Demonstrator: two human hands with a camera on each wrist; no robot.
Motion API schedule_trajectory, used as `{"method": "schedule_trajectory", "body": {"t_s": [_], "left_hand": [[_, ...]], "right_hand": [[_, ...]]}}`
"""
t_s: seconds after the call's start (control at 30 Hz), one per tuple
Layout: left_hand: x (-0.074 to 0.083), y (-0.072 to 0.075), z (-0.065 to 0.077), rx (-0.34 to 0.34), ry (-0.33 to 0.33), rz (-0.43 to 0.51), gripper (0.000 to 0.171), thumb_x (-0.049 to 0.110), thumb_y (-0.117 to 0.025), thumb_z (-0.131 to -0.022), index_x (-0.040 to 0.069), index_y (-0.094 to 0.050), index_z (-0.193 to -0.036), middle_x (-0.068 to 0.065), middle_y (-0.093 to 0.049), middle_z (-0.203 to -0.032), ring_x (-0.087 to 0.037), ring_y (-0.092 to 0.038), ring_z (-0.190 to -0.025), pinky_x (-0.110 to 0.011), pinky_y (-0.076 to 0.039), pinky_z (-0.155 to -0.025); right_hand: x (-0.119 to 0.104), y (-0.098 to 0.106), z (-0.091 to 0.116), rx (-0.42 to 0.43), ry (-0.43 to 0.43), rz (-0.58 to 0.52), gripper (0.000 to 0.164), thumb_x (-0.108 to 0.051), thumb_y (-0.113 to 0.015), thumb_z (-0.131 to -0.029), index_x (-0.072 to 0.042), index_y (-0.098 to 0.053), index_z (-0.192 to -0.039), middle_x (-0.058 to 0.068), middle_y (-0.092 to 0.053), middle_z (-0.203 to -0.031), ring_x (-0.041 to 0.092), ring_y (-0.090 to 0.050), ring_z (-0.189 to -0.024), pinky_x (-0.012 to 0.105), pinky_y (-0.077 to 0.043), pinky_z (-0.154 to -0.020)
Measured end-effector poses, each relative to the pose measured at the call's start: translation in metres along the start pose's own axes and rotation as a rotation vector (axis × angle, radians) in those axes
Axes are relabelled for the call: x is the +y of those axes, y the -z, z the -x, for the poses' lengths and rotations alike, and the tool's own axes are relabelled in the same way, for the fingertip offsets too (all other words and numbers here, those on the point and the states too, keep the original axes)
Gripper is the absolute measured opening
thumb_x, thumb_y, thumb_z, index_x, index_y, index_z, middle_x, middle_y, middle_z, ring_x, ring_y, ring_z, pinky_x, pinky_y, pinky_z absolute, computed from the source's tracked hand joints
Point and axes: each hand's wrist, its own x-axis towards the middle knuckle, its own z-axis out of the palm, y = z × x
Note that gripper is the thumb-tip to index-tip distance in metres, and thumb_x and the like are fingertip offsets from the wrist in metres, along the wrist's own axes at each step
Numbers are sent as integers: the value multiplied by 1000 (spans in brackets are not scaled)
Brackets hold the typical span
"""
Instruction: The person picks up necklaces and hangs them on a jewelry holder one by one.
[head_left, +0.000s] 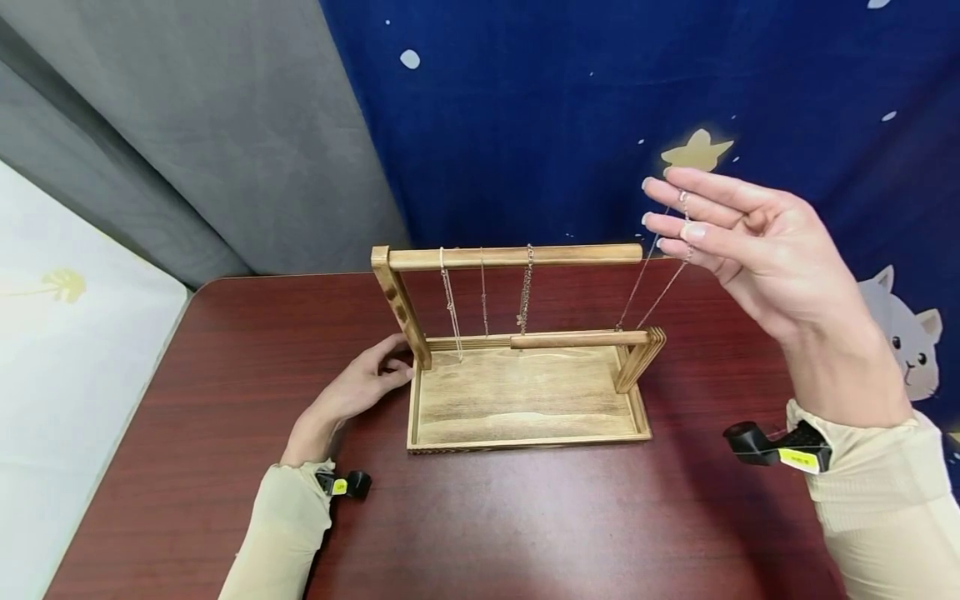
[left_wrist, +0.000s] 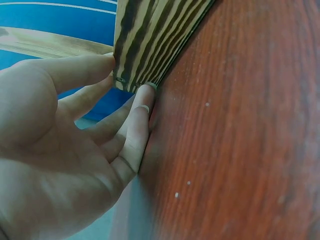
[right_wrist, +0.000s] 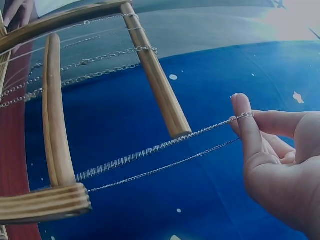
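Note:
A wooden jewelry stand with two bars and a tray base sits on the table. My left hand holds it at the left end of its base. In the left wrist view, the thumb and fingertips meet the striped wooden side at its corner. Raised at the right, my right hand pinches a thin silver necklace between thumb and fingers. In the right wrist view the necklace slants past the free end of the long upper bar toward the shorter, lower bar.
Several other chains hang from the upper bar. The dark red wooden table extends in front of the stand. Behind it hang a blue patterned curtain and a grey curtain.

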Motion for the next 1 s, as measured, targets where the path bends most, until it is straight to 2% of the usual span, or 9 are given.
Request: {"method": "schedule_trajectory", "body": {"t_s": [0.37,0.8,1.0], "left_hand": [[1,1,0,11,11,-10,50,6,-60,-99,5,-43,-145,-18,-50,-140,-27,-61,-105,-23,-47,-85],[0,2,-3,6,1,9,47,6,-59,-99,6,-45,-143,-18,-52,-137,-26,-60,-103,-23,-48,-84],[-2,1,-1,4,10,-1,48,5,-59,-99,5,-44,-145,-18,-52,-138,-26,-61,-104,-24,-48,-84]], "right_hand": [[11,-11,-8,-55,-36,22,47,23,-42,-95,12,-46,-140,27,-54,-137,37,-65,-112,39,-50,-92],[29,-20,-13,-133,-79,64,45,19,-44,-97,13,-44,-141,26,-55,-137,37,-61,-119,42,-49,-96],[36,-25,-13,-204,-95,83,42,13,-42,-100,14,-41,-143,25,-51,-141,37,-55,-126,43,-44,-103]]}}
